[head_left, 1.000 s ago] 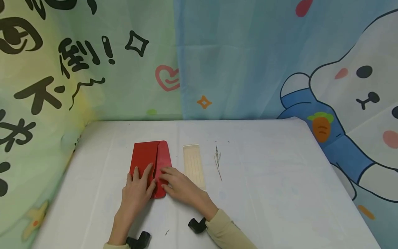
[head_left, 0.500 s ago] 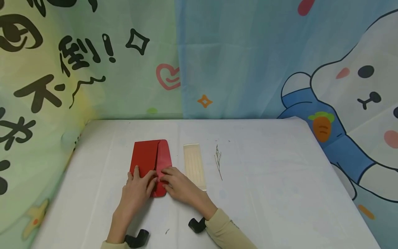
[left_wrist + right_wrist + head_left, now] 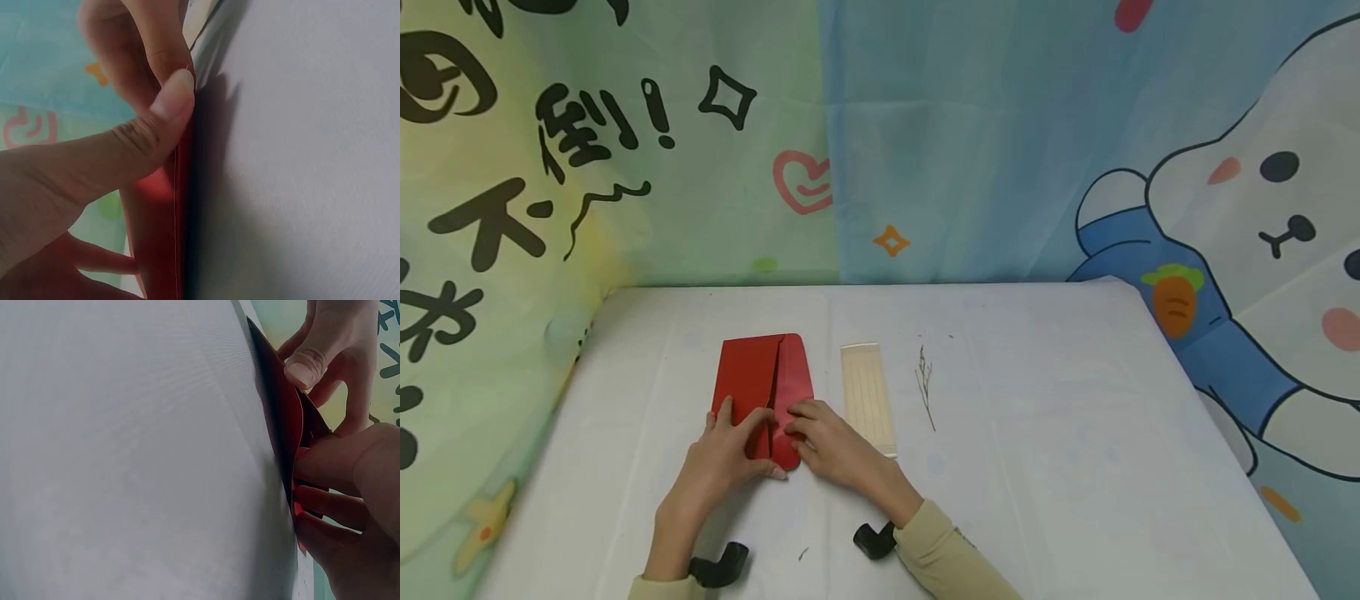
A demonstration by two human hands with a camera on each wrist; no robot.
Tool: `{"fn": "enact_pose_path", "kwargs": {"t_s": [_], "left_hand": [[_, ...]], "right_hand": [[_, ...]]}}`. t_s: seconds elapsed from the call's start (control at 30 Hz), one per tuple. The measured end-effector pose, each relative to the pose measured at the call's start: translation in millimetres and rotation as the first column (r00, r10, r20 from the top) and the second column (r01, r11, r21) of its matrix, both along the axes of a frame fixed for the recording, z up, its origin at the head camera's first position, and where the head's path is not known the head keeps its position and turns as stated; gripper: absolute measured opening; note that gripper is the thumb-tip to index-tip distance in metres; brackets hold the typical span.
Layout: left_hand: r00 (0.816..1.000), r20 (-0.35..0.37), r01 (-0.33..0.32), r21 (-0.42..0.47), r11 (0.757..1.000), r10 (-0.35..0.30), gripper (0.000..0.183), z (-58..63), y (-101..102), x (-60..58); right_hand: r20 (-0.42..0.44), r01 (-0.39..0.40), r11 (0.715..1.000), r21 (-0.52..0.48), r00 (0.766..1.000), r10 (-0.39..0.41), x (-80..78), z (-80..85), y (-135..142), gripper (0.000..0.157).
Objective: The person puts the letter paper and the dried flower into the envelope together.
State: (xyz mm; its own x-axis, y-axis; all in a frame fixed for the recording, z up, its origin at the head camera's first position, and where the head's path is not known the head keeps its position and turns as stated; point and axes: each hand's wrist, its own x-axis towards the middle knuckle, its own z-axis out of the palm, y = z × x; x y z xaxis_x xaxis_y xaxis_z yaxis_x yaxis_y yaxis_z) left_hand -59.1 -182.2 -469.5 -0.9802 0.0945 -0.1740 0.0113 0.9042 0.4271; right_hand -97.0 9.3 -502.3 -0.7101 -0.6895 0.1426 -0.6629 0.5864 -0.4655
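Observation:
A red envelope [image 3: 747,371] lies on the white table with its lighter flap on the right, its flap edge lifted a little. My left hand [image 3: 722,450] is on its near left part, index finger at the flap edge and thumb at the near edge, pinching the paper between them. In the left wrist view the thumb [image 3: 175,97] presses the envelope's edge [image 3: 162,244]. My right hand [image 3: 838,450] rests its fingertips on the flap. In the right wrist view the red paper [image 3: 284,419] bows open, with the right fingers [image 3: 331,506] touching it.
To the right of the envelope lies a pale cream ribbed strip [image 3: 868,400], and beyond it a thin dried sprig [image 3: 925,387]. A small dark fragment [image 3: 802,553] is near the front. Printed cloth [image 3: 955,142] hangs behind the table.
My left thumb has moved down from the flap edge to the envelope's near edge, spreading away from the index finger. The left wrist has shifted slightly left. The right hand stays on the flap.

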Motion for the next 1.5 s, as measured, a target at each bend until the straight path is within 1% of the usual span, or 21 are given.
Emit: {"fn": "enact_pose_path", "kwargs": {"t_s": [0.17,0.33,0.4,0.47,0.53,0.63,0.7,0.77,0.87,0.93,1.0,1.07,1.1,1.17,1.27,1.33,1.5], "left_hand": [[1.0,-0.004,0.0,-0.004,1.0,0.0,0.073,-2.0,-1,-0.7],[1.0,-0.012,0.008,-0.008,1.0,-0.008,0.074,-5.0,-1,-1.4],[1.0,-0.016,0.007,-0.007,1.0,-0.007,0.075,-5.9,-1,-1.4],[1.0,-0.022,0.0,-0.005,1.0,0.0,0.075,-6.4,-1,-1.2],[1.0,-0.029,-0.008,0.001,1.0,0.008,0.075,-7.1,-1,-1.0],[0.999,-0.04,-0.017,0.011,1.0,0.017,0.075,-7.1,0,-0.5],[0.999,-0.043,-0.018,0.016,1.0,0.019,0.074,-7.4,1,-0.3],[0.999,-0.044,-0.02,0.018,1.0,0.02,0.073,-7.4,2,-0.1],[0.999,-0.044,-0.016,0.016,1.0,0.017,0.074,-6.9,2,0.5],[0.999,-0.044,-0.012,0.011,1.0,0.013,0.074,-6.3,2,0.9],[0.999,-0.04,-0.007,0.008,1.0,0.007,0.074,-5.8,1,1.0],[0.999,-0.034,-0.005,0.006,1.0,0.006,0.074,-5.4,0,0.9],[0.999,-0.031,-0.005,0.007,1.0,0.006,0.073,-5.4,0,0.7],[1.0,-0.027,-0.007,0.006,1.0,0.007,0.073,-5.3,0,0.7],[1.0,-0.026,-0.011,0.001,1.0,0.011,0.073,-5.7,0,0.6],[1.0,-0.027,-0.011,-0.002,1.0,0.011,0.072,-5.2,1,0.6],[0.999,-0.032,-0.016,0.001,1.0,0.016,0.072,-4.3,2,0.9]], "right_hand": [[-0.033,-0.001,1.0,0.0,0.999,0.001,0.2,1.2,-1,0.022],[-0.069,0.015,1.0,0.028,0.998,-0.013,2.8,3.6,-1,0.022],[-0.086,0.027,0.999,0.021,0.996,-0.025,4.0,5.1,1,0.021],[-0.101,0.052,0.999,-0.001,0.994,-0.052,4.9,6.1,3,0.021],[-0.112,0.091,0.995,-0.036,0.989,-0.095,5.0,5.9,8,0.022],[-0.119,0.181,0.979,-0.094,0.974,-0.191,4.5,3.2,18,0.023],[-0.118,0.253,0.959,-0.127,0.956,-0.267,4.0,1.4,26,0.025],[-0.112,0.337,0.929,-0.154,0.928,-0.355,3.7,0.2,35,0.028],[-0.088,0.473,0.864,-0.169,0.866,-0.492,3.0,-0.8,46,0.035],[-0.047,0.553,0.816,-0.17,0.822,-0.567,2.4,0.0,51,0.041],[0.0,0.619,0.771,-0.15,0.78,-0.626,1.4,1.1,55,0.049],[0.047,0.664,0.737,-0.126,0.746,-0.664,0.2,2.8,56,0.057],[0.057,0.68,0.726,-0.105,0.733,-0.678,-0.3,3.5,56,0.062],[0.062,0.703,0.71,-0.052,0.712,-0.7,-1.5,4.7,53,0.07],[0.045,0.719,0.695,0.013,0.694,-0.719,-2.5,6.4,48,0.078],[0.047,0.723,0.689,0.047,0.688,-0.724,-3.0,7.5,45,0.079],[0.114,0.732,0.676,0.084,0.667,-0.736,-4.8,9.3,41,0.078]]}}
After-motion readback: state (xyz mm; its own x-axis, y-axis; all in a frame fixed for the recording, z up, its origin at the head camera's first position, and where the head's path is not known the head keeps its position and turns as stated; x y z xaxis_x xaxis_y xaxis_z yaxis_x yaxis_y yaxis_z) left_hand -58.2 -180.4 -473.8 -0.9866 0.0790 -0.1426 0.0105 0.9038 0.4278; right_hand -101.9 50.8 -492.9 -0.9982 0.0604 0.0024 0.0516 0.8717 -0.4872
